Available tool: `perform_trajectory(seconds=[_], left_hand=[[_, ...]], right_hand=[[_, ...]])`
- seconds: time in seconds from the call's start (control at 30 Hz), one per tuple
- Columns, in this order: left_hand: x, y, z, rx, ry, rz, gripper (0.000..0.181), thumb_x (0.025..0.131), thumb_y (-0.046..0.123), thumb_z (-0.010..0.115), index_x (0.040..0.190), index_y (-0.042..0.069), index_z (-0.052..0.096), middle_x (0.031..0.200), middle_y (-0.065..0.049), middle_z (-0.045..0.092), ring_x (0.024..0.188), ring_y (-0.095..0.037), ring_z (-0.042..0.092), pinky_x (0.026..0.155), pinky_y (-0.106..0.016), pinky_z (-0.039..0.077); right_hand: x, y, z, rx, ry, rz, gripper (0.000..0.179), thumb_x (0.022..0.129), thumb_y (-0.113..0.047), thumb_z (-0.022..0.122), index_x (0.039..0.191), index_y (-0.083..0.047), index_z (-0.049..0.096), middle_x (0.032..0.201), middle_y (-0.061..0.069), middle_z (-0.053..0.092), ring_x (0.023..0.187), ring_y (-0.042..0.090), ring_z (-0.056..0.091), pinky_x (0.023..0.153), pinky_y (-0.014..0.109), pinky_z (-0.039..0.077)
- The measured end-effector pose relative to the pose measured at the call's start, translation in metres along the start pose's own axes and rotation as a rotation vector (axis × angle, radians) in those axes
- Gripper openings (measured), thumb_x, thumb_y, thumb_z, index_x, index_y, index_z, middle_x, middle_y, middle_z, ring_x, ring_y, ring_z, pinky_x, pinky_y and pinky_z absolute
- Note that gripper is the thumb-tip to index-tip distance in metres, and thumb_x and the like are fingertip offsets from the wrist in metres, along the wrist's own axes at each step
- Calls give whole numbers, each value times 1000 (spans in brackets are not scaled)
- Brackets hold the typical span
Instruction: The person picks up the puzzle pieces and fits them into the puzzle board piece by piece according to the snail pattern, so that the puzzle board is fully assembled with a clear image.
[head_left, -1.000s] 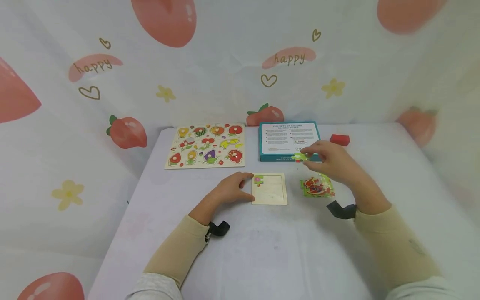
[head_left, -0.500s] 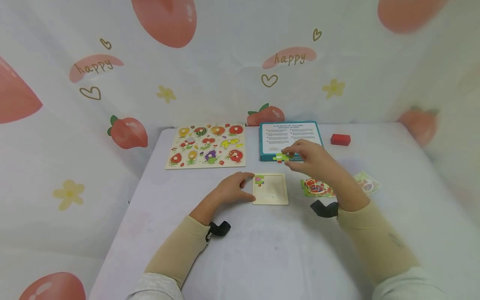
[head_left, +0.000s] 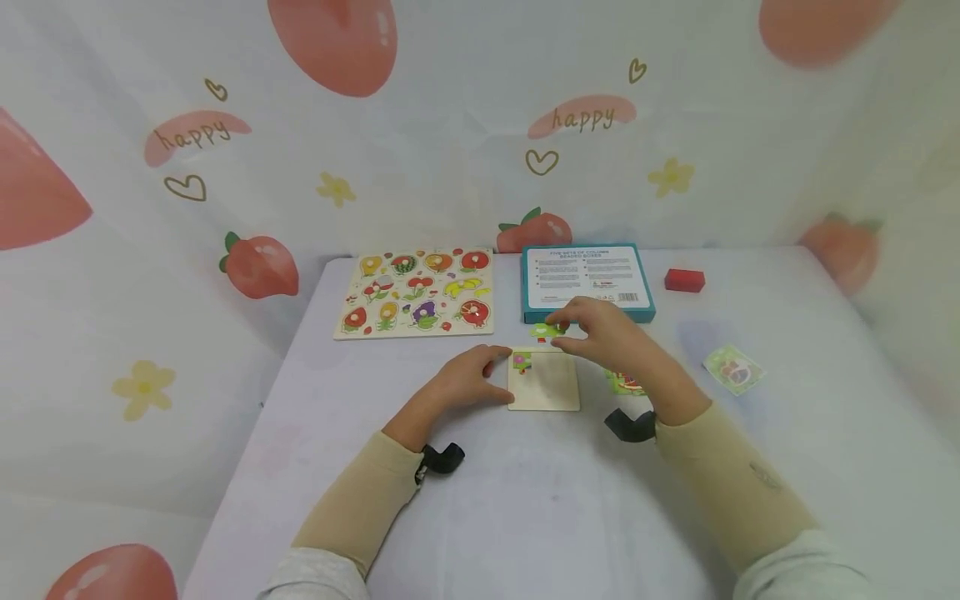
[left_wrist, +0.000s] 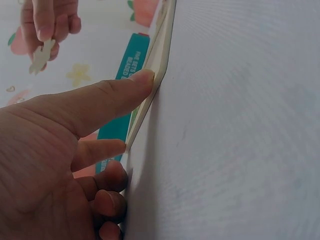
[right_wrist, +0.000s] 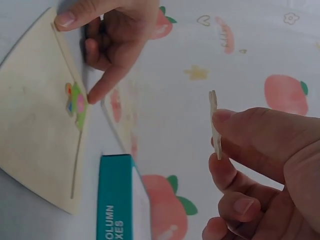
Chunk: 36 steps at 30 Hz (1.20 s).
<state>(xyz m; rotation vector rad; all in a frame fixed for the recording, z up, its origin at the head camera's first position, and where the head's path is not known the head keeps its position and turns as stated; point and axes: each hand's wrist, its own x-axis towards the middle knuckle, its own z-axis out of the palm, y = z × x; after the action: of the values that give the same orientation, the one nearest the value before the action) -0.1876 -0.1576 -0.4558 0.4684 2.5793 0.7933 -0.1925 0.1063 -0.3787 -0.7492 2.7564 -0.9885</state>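
My left hand [head_left: 467, 379] holds the left edge of a small square wooden puzzle board [head_left: 546, 388], thumb at the near corner and index finger at the far one. A green and pink jigsaw piece [head_left: 521, 360] lies in the board's upper left corner. My right hand [head_left: 609, 337] pinches a green jigsaw piece [head_left: 545, 331] between thumb and fingers, above the board's far edge. Seen in the right wrist view, the pinched piece [right_wrist: 215, 125] is edge-on and apart from the board. Several loose pieces [head_left: 626, 383] lie right of the board, partly hidden by my right arm.
A fruit knob puzzle [head_left: 414, 293] lies at the back left. Behind the board is a teal-edged box [head_left: 587, 278] with printed text. A red block [head_left: 684, 280] stands at the back right, and a small printed picture [head_left: 733, 370] lies to the right.
My right hand has moved left with the green jigsaw piece, from in front of the box to the board's far edge. The printed picture at the right has come into full view. My left hand stays put.
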Motion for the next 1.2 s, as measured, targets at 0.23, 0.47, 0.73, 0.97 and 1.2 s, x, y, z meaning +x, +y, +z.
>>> perform_trajectory(seconds=[0.23,0.47,0.73,0.97,1.2], left_hand=[[-3,1,2,14,-6,-8,80,83,40,86,152,19,51,96,-5,51,93,-19,49,74,-36,38],[-1,1,1,-4,15,2,80,83,41,86,152,19,51,99,-5,52,96,-20,49,76,-36,39],[0,0,0,-16,15,-9,80,83,40,87,151,19,51,97,-6,51,94,-20,49,75,-36,39],[1,2,1,-20,11,-3,80,83,38,87,151,19,51,98,-6,51,95,-20,49,75,-36,40],[3,0,0,-9,1,-14,81,82,40,87,152,19,51,98,-6,51,97,-20,49,77,-38,40]], right_hand=[[8,6,17,-27,-71,12,34,92,-19,79,124,-8,73,101,2,67,99,31,60,82,38,49],[17,16,26,-43,-125,68,32,93,-18,78,122,-7,75,102,4,68,96,25,59,85,39,51],[26,27,39,-36,-190,156,31,93,-20,78,123,-9,76,103,3,67,99,25,55,88,39,48],[27,35,49,-41,-198,140,29,92,-15,78,120,-4,77,101,4,67,94,23,55,84,37,48],[28,36,55,-54,-199,164,33,91,-17,80,121,-3,76,99,3,67,87,20,54,75,32,48]])
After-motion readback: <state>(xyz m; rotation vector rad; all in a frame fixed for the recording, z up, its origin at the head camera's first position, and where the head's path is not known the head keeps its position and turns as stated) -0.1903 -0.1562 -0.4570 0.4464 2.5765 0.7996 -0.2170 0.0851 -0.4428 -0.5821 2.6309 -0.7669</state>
